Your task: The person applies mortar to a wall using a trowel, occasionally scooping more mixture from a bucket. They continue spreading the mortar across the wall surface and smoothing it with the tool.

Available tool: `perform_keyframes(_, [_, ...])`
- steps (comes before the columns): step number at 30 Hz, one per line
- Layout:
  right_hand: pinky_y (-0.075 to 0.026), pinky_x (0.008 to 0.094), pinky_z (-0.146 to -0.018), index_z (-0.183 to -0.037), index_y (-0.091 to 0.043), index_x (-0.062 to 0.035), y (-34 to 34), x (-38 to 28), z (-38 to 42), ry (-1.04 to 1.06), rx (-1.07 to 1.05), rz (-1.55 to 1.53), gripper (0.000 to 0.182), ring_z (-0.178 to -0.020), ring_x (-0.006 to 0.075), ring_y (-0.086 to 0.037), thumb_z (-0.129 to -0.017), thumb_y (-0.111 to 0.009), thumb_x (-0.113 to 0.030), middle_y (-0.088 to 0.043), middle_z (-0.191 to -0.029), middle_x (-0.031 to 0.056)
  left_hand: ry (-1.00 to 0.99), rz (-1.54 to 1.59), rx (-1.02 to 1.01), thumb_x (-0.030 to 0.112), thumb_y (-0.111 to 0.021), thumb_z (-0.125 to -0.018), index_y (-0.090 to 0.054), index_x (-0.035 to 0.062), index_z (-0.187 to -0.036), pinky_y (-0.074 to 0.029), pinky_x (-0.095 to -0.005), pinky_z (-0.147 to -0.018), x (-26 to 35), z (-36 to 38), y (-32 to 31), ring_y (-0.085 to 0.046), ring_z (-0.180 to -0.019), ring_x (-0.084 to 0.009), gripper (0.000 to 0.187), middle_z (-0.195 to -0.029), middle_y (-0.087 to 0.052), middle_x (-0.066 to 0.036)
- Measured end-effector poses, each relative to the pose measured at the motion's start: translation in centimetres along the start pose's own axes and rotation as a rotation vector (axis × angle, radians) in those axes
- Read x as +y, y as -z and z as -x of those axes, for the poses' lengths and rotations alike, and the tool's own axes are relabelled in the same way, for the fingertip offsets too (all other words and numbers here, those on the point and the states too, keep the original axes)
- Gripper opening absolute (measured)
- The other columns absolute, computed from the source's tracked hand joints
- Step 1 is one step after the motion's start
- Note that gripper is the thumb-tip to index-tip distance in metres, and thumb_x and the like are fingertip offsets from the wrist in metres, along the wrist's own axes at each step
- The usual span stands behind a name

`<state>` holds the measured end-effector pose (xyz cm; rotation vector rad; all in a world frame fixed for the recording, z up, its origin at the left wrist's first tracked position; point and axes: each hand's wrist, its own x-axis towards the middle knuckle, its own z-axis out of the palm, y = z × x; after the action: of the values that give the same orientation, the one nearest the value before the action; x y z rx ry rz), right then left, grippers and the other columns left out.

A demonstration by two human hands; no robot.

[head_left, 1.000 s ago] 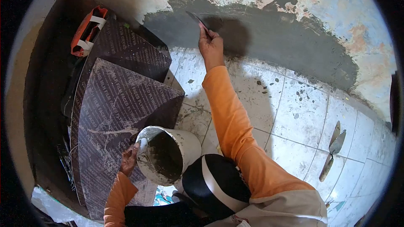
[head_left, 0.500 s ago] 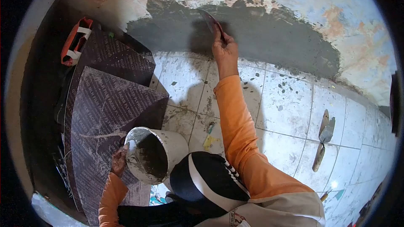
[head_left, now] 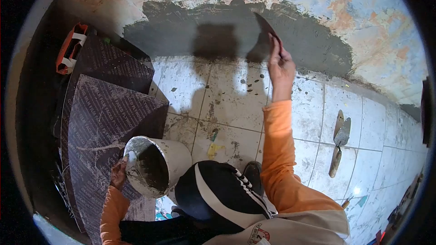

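My right hand (head_left: 281,69) is closed round a thin, dark, slightly curved plastering blade (head_left: 267,26) with a reddish back. The blade is held up at the wall, over a band of wet grey plaster (head_left: 168,29). Low on the left, my left hand (head_left: 118,173) grips the rim of a white bucket (head_left: 179,156). The bucket is tilted with its mouth towards me, and grey mortar (head_left: 154,168) coats its inside. Part of the left fingers is hidden behind the rim.
Film-faced plywood sheets (head_left: 113,104) lean at the left, with an orange-and-white item (head_left: 71,49) behind them. A pointed trowel (head_left: 341,136) lies on the white floor tiles (head_left: 231,95) to the right. Mortar crumbs dot the floor along the wall. My bent knee (head_left: 213,190) is beside the bucket.
My right hand has moved the blade rightward along the plastered band. The left hand keeps its hold on the bucket. The whole view has shifted slightly.
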<state>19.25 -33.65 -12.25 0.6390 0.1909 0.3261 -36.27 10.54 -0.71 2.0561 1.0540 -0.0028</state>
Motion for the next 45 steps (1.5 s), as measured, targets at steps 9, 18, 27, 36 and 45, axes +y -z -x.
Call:
perform_keyframes(9, [-0.056, 0.0561, -0.112, -0.125, -0.053, 0.0052, 4.0, -1.0, 6.8, 0.183, 0.035, 0.911, 0.033, -0.128, 0.0438, -0.065, -0.094, -0.062, 0.002, -0.065, -0.132, 0.0257, -0.113, 0.239, -0.112, 0.029, -0.058, -0.113, -0.074, 0.0029, -0.129, -0.052, -0.0313, -0.087, -5.8, -1.4, 1.4, -0.065, -0.1, -0.0133, 0.034, -0.115, -0.076, -0.005])
perform_keyframes(18, [-0.06, 0.0469, -0.107, -0.107, -0.06, 0.0082, 25.6, 12.6, -2.3, -0.114, 0.191, 0.667, 0.013, -0.12, 0.0498, -0.065, -0.097, -0.057, 0.001, -0.063, -0.126, 0.039, -0.055, 0.099, -0.098, 0.028, -0.06, -0.112, -0.072, 0.0035, -0.134, -0.048, -0.0308, -0.098, -5.1, -0.9, 1.5, -0.061, -0.108, -0.0122, 0.035, -0.124, -0.073, -0.004])
perform_keyframes(27, [-0.051, 0.0553, -0.118, -0.131, -0.046, 0.0258, 20.4, 17.5, -12.5, 0.073, 0.378, 0.392, 0.038, -0.135, 0.0518, -0.055, -0.099, -0.035, 0.007, -0.055, -0.139, 0.0395, 0.137, 0.128, 0.013, 0.033, -0.063, -0.111, -0.074, 0.0014, -0.129, -0.05, -0.0304, -0.096, 0.9, 0.7, -0.4, -0.062, -0.107, -0.0138, 0.038, -0.119, -0.073, -0.004])
perform_keyframes(36, [-0.042, 0.0569, -0.125, -0.14, -0.04, 0.0247, 13.0, 3.8, -4.2, 0.038, 0.032, 0.248, 0.053, -0.144, 0.0525, -0.046, -0.087, -0.044, 0.022, -0.046, -0.15, 0.0411, 0.114, 0.104, -0.03, 0.046, -0.064, -0.108, -0.073, 0.0024, -0.132, -0.05, -0.033, -0.098, 0.6, 0.4, 0.1, -0.062, -0.109, -0.0152, 0.051, -0.121, -0.073, -0.006])
perform_keyframes(45, [-0.059, 0.0477, -0.109, -0.124, -0.052, 0.0168, 25.3, 1.7, 0.2, -0.197, 0.107, 0.464, 0.032, -0.131, 0.046, -0.061, -0.093, -0.054, 0.01, -0.063, -0.131, 0.0327, 0.058, 0.139, -0.071, 0.037, -0.06, -0.112, -0.074, 0.0022, -0.125, -0.049, -0.0303, -0.095, -2.6, -0.3, 0.8, -0.06, -0.105, -0.0116, 0.039, -0.116, -0.072, -0.001])
